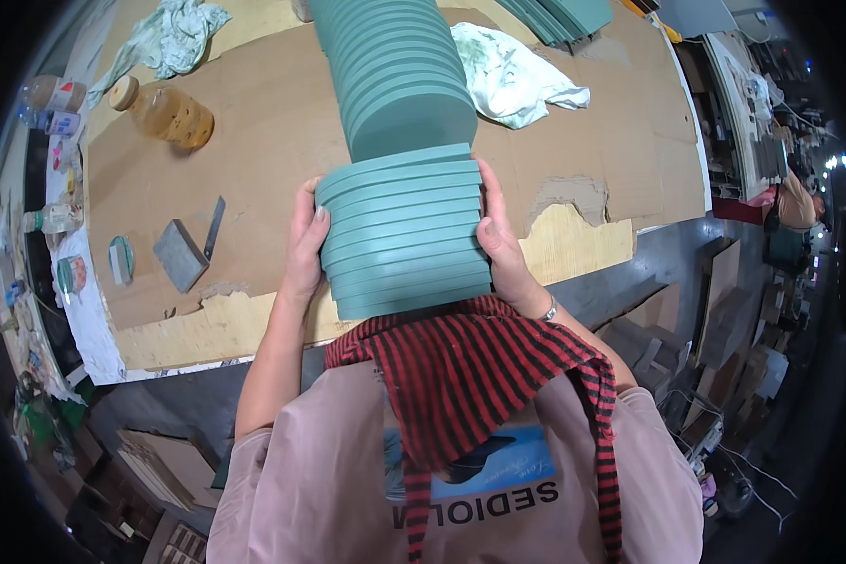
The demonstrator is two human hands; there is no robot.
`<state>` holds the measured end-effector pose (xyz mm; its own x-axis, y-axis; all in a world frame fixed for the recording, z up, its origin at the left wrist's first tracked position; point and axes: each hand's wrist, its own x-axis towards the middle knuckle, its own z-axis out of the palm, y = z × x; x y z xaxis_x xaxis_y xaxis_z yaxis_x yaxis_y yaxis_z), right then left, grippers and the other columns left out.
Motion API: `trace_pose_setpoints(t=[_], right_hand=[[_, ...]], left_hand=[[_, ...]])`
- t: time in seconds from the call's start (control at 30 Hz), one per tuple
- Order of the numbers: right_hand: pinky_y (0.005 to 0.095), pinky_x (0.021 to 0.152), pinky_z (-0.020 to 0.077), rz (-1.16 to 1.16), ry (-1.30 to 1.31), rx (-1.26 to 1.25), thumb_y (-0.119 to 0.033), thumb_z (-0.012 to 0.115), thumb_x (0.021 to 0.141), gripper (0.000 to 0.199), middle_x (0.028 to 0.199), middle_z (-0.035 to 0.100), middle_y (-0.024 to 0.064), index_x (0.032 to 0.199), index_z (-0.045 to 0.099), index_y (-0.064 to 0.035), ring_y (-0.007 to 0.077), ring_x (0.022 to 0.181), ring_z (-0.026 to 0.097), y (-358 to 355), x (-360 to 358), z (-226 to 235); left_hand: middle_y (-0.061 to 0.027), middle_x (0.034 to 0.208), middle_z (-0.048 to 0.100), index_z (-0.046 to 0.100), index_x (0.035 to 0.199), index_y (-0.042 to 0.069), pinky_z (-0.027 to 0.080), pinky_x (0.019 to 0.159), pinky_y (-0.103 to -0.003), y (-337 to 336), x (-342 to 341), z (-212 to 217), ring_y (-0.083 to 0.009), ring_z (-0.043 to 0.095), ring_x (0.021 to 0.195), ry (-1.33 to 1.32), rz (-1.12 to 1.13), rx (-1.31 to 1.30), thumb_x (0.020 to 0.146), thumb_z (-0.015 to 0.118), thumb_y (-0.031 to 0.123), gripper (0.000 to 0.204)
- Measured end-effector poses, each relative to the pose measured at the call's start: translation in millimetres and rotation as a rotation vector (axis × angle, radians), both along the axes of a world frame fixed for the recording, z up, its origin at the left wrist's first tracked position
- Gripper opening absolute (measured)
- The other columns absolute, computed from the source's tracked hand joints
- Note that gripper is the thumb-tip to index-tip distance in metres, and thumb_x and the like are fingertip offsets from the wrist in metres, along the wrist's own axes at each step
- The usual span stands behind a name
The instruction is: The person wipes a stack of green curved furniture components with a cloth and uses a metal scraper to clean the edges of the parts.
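Both my hands grip a batch of several teal flat boards (402,233) standing on edge, at the near end of a long row of the same boards (393,70). My left hand (304,240) presses the batch's left side, fingers over its top edge. On the right side my right hand (500,240) presses likewise, with a bracelet at the wrist. The batch sits on a cardboard-covered workbench (273,132), set slightly apart from the rest of the row. A red and black striped cloth (470,367) hangs in front of my chest.
A grey sanding block (180,254) and a thin dark strip (213,228) lie left of the batch. An amber bottle (164,111) lies at the far left. Rags (515,80) (164,38) lie on the bench. More teal boards (555,17) are stacked at the far right.
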<state>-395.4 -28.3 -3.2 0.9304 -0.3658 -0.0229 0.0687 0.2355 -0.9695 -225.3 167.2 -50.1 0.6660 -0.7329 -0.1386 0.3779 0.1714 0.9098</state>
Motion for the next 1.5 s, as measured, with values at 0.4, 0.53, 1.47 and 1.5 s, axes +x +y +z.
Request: trace_pose_setpoints(t=[0.4, 0.53, 1.47, 1.5], right_hand=[[0.0397, 0.121, 0.0081, 0.034, 0.047, 0.025, -0.062, 0.042, 0.098, 0.095, 0.165, 0.006, 0.0171, 0.158, 0.002, -0.0009, 0.0287, 0.152, 0.006, 17, -21, 0], [0.0383, 0.121, 0.0091, 0.036, 0.063, 0.027, -0.059, 0.042, 0.099, 0.092, 0.165, 0.007, 0.0157, 0.158, 0.001, -0.0012, 0.0272, 0.152, 0.008, 18, -29, -2], [0.0343, 0.120, 0.0192, -0.042, 0.083, 0.183, -0.042, 0.041, 0.105, 0.071, 0.162, 0.023, 0.0122, 0.157, 0.015, -0.0008, 0.0225, 0.148, 0.023, -20, -7, 6], [0.0349, 0.120, 0.0197, -0.050, 0.098, 0.144, -0.043, 0.039, 0.105, 0.071, 0.162, 0.024, 0.0120, 0.157, 0.016, -0.0011, 0.0227, 0.148, 0.024, -20, -6, 7]], left_hand=[[-0.0180, 0.164, 0.011, 0.001, 0.158, 0.001, 0.013, 0.121, -0.041, 15, -53, 44, -0.0293, 0.014, 0.151, -0.167, 0.012, 0.092, 0.095, 0.043, 0.065, 0.099], [-0.0169, 0.165, 0.010, 0.002, 0.158, 0.002, 0.014, 0.121, -0.040, 16, -61, 37, -0.0288, 0.013, 0.152, -0.184, 0.070, 0.094, 0.096, 0.044, 0.062, 0.096], [-0.0188, 0.163, 0.015, 0.008, 0.157, 0.001, 0.016, 0.121, -0.040, -9, -43, 25, -0.0290, 0.019, 0.150, -0.208, 0.088, 0.025, 0.101, 0.047, 0.037, 0.077], [-0.0192, 0.162, 0.017, 0.010, 0.157, 0.000, 0.016, 0.121, -0.040, -7, -41, 26, -0.0292, 0.019, 0.150, -0.223, 0.092, 0.034, 0.101, 0.047, 0.038, 0.077]])
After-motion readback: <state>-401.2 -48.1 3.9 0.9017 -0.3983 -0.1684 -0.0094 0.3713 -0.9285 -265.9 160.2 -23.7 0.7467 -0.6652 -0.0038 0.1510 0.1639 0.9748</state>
